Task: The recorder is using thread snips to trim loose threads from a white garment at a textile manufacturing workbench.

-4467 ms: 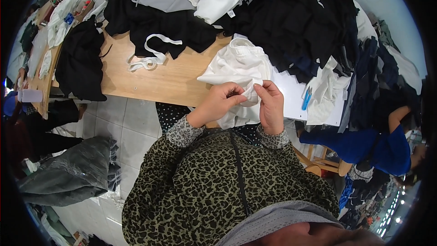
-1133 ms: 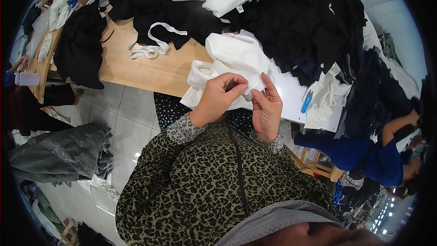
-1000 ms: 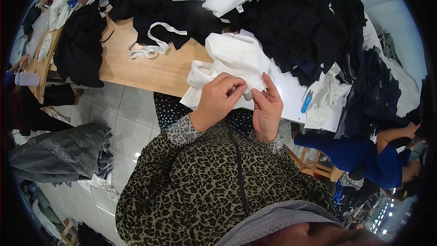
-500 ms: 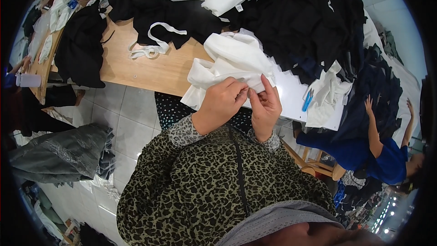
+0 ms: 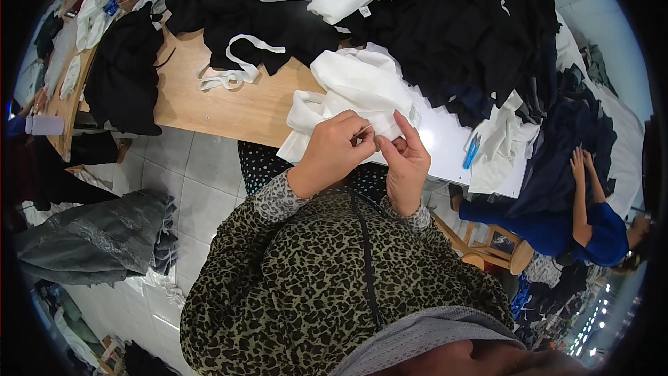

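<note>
- Tabletop (image 5: 198, 110) in pale wood runs across the view, with a heap of black clothing (image 5: 473, 35) over its far right.
- At the right, a co-worker in blue (image 5: 604, 237) has brought both arms together over dark cloth (image 5: 581, 122); half a second ago they were spread.
- The white garment (image 5: 362, 76) lies bunched at the table's near edge, under the fingertips. Seconds ago its gathered opening faced up; now a smooth panel does, so probably another part is being worked.
- The left hand (image 5: 330, 146) has lifted slightly, opening a gap behind its thumb; its fingertips are close together, but I cannot tell what they pinch.
- The right hand (image 5: 406, 167) has its index finger raised and thumb bent inward by the cloth; its pinch is hidden. The garment has barely shifted.
- Blue snips (image 5: 472, 152) lie apart, untouched.
- A small tag (image 5: 364, 11) bears a dark mark, too small to read; no other writing is legible.
</note>
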The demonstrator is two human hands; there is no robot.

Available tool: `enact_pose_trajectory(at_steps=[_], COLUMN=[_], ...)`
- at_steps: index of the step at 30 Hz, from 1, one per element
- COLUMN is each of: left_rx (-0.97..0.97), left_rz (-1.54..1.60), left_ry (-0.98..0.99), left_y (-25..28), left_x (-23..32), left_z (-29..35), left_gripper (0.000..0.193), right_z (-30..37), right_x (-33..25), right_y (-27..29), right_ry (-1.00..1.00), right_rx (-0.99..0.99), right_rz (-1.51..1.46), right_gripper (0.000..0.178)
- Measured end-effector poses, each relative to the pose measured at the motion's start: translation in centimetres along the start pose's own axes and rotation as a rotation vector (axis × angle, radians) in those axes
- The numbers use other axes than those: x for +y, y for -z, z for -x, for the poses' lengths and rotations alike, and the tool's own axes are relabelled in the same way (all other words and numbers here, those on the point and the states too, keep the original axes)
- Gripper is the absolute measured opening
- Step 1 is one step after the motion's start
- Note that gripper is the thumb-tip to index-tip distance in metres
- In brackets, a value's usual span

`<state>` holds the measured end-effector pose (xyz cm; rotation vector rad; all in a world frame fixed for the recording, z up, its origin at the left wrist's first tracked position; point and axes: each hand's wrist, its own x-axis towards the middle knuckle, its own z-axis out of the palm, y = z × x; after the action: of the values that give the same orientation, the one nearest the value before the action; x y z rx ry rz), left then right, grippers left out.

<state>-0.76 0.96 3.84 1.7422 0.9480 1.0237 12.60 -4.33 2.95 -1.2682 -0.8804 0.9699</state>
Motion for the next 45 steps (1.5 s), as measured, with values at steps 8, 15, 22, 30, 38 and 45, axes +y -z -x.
enact_pose_trajectory(at_steps=[8, 15, 22, 30, 38, 45], left_rx=[-0.040, -0.015, 0.001, -0.042, -0.067, -0.043], left_rz=[0.157, 0.068, -0.191, 0.018, 0.162, 0.100], left_ry=[0.116, 0.031, -0.134, 0.069, 0.192, 0.095], left_y=[0.3, 0.0, -0.3, 0.0, 0.2, 0.7], left_x=[-0.4, -0.2, -0.4, -0.3, -0.4, 0.1], left_z=[0.3, 0.5, 0.3, 0.0, 0.0, 0.4], left_gripper=[0.010, 0.009, 0.010, 0.011, 0.009, 0.012], right_z=[-0.2, 0.2, 0.2, -0.1, -0.5, -0.7], right_x=[-0.3, 0.1, -1.1, 0.1, -0.1, -0.5], right_y=[0.0, 0.2, 0.1, 0.6, 0.4, 0.4], right_ry=[-0.137, 0.052, 0.373, -0.047, -0.189, -0.209], right_rx=[0.020, -0.001, -0.041, -0.053, -0.039, -0.005], right_rz=[-0.223, 0.046, 0.618, 0.009, -0.205, -0.267], right_gripper=[0.049, 0.049, 0.043, 0.046, 0.051, 0.050])
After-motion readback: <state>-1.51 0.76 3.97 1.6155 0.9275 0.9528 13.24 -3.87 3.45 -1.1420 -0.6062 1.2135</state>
